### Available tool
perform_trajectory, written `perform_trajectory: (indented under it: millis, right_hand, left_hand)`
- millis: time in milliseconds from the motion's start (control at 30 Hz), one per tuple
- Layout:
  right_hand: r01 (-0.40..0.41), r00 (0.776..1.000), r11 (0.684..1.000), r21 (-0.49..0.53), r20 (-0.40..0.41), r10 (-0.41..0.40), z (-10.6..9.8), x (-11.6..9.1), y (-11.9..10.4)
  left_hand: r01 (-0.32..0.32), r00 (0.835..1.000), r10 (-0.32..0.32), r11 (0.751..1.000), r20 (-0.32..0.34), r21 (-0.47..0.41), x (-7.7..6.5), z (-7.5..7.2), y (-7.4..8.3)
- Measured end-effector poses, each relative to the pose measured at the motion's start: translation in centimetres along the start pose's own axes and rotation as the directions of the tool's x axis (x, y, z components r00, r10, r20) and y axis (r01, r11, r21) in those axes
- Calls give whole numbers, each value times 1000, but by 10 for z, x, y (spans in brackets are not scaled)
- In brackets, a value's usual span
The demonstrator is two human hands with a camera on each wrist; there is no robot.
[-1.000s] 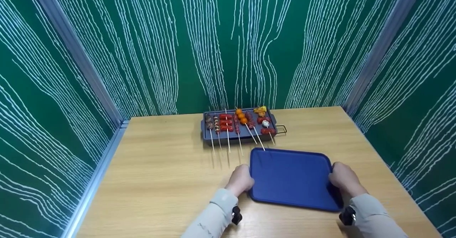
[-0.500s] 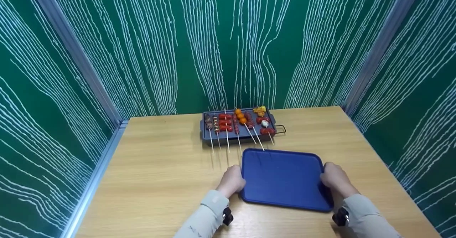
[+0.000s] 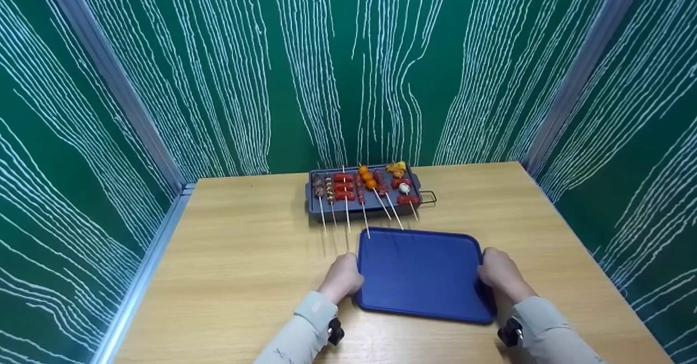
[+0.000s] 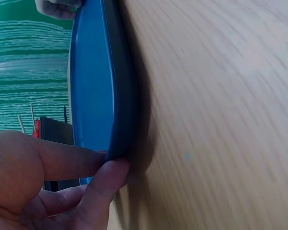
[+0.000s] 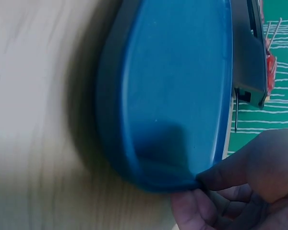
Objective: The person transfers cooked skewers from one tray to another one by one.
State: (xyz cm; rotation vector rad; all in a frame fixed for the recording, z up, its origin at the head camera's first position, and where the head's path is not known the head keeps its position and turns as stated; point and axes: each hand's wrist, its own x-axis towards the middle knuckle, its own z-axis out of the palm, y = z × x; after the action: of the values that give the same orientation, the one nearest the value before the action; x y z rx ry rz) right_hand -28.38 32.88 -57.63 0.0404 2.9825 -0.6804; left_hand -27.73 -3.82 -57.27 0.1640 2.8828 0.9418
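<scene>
Between my two hands is a blue rectangular tray (image 3: 422, 274) with a raised rim and nothing lying in it. My left hand (image 3: 342, 275) pinches its left rim; in the left wrist view, thumb and fingers (image 4: 72, 160) close on the edge. At the opposite end my right hand (image 3: 502, 272) grips the right rim, the thumb lying over the edge in the right wrist view. A dark grill (image 3: 365, 214) stands just behind the tray. Across its top lie several food skewers, among them one with orange balls (image 3: 368, 177) and one with red pieces (image 3: 344, 187).
Thin skewer sticks (image 3: 348, 217) overhang the grill's front, some reaching to the tray's far rim. A wire handle (image 3: 428, 196) juts out from the grill's right side. Green walls with white wavy lines (image 3: 305, 70) enclose the wooden table (image 3: 245, 277) at the back and sides.
Both hands have moved to the left together, carrying the tray along in their grip. The grill and the skewers have stayed where they were.
</scene>
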Motion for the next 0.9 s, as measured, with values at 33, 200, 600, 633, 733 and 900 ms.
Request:
perform_trajectory:
  millis: [33, 200, 600, 633, 733, 900]
  right_hand:
    - [2, 1000, 1000, -2, 0, -2, 1, 0, -2]
    - [15, 1000, 1000, 0, 6, -15, 5, -1, -11]
    - [17, 1000, 1000, 2, -14, -17, 15, 1, -27]
    - [14, 1000, 1000, 5, -9, -14, 15, 2, -29]
    - [12, 1000, 1000, 9, -1, -12, 18, 2, -31]
    - [36, 999, 999, 19, -5, -35, 21, 1, -36]
  left_hand:
    - [-1, 1000, 1, 1000, 1, -2, -1, -2, -2]
    - [-1, 1000, 2, 1000, 8, -3, -3, -7, -10]
    - [16, 1000, -16, 1000, 8, 2, -11, -16, -20]
    - [18, 1000, -18, 1000, 8, -2, -12, -18, -21]
    - [25, 1000, -24, 1000, 7, -11, -13, -21, -25]
    - [38, 999, -38, 999, 8, -21, -16, -24, -30]
